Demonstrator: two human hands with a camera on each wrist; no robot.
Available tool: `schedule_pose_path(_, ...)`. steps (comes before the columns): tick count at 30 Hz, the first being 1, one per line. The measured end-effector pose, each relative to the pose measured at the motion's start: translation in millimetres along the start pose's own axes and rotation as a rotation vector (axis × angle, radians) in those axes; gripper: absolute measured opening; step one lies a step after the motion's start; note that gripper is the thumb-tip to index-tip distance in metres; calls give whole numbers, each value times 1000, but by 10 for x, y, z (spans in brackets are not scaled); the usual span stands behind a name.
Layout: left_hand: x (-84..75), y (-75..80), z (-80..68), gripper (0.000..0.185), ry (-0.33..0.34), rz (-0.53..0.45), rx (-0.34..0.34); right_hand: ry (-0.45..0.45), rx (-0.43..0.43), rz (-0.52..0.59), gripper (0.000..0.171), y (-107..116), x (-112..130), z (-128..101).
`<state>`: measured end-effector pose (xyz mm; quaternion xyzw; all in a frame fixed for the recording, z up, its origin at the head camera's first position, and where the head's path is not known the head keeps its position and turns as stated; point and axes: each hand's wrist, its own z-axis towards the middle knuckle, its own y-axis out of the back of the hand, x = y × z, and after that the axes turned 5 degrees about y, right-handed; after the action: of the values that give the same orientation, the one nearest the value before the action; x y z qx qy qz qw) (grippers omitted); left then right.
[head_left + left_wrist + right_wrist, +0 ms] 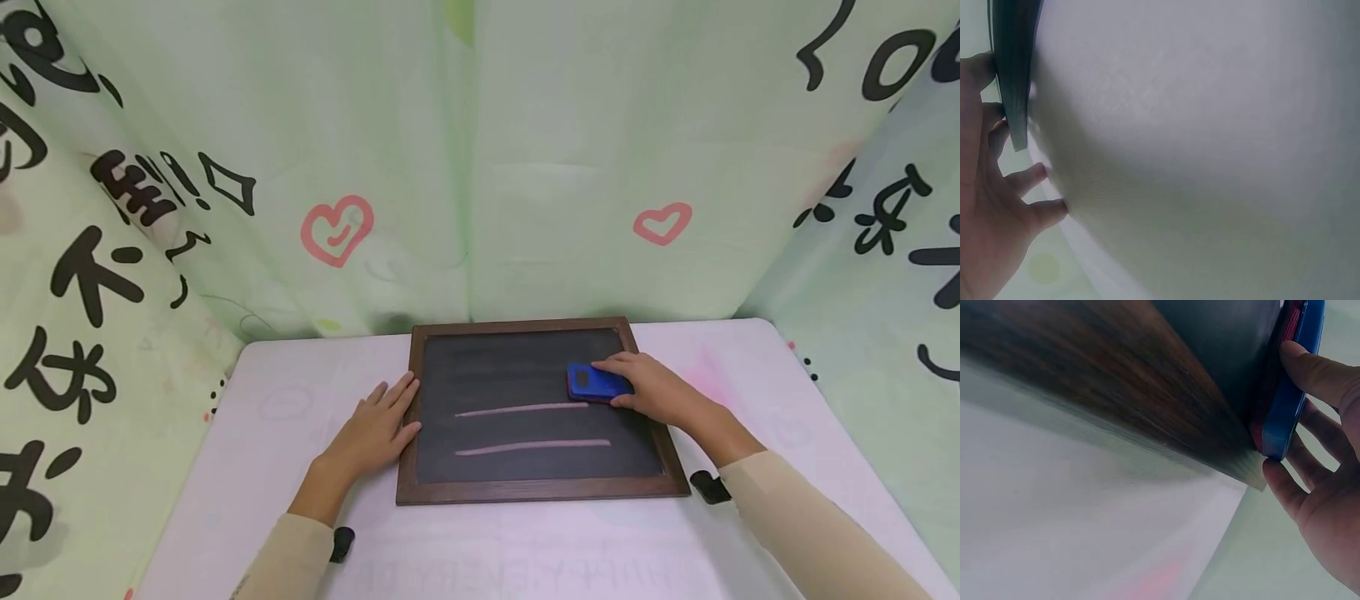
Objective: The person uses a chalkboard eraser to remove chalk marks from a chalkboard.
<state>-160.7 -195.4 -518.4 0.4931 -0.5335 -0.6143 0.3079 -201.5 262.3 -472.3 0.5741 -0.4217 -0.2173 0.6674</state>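
Right hand (660,390) gripping eraser (596,382)

Left hand (372,433) flat; right hand (654,389) curled, gripping

Left wrist view: left hand (991,206) cut off by pic's left edge, only fingers and part of palm show; board (1015,69) just a dark sliver at top left, table (1210,156) a blurred grey sweep. Right wrist view: frame (1116,387) smeared, no grain detail; eraser (1291,394) cut at top edge, right hand (1325,487) cut at right edge. Head view: eraser's (596,382) right end hidden under right hand (656,387) (underside not visible); both sleeves run off bottom edge.
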Motion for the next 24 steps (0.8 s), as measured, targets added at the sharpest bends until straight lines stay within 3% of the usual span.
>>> schedule_pose_path(14,-7,15,4,69,-1,-4,1,28,14,-7,62,-53,133,-187)
schedule_pose_path(24,4,4,15,69,-4,-18,-6,46,-9,-10,62,-134,190,-115)
